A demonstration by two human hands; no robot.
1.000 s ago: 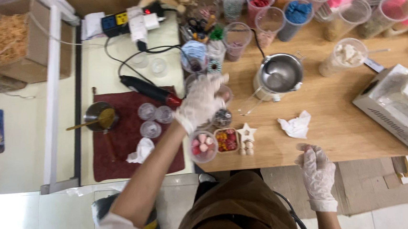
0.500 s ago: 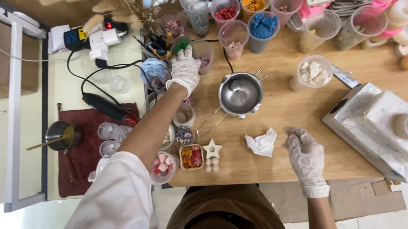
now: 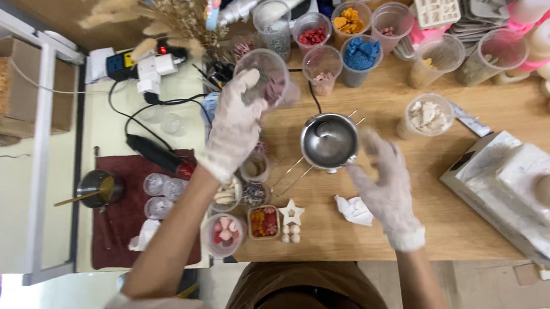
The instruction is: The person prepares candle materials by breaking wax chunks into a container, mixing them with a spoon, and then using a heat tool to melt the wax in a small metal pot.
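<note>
The left hand, in a thin white glove, grips a clear plastic cup and holds it up above the far left part of the wooden table. The cup looks see-through, with something purple inside. The right hand, gloved too, is open with fingers spread, just right of the shiny metal pot. The pot is round, and its thin wire handle points near and left. A crumpled white tissue lies near the right hand. There is bare wood between the pot and the white box on the right. Far off, round cups stand packed close. Small dishes crowd the near left edge.
</note>
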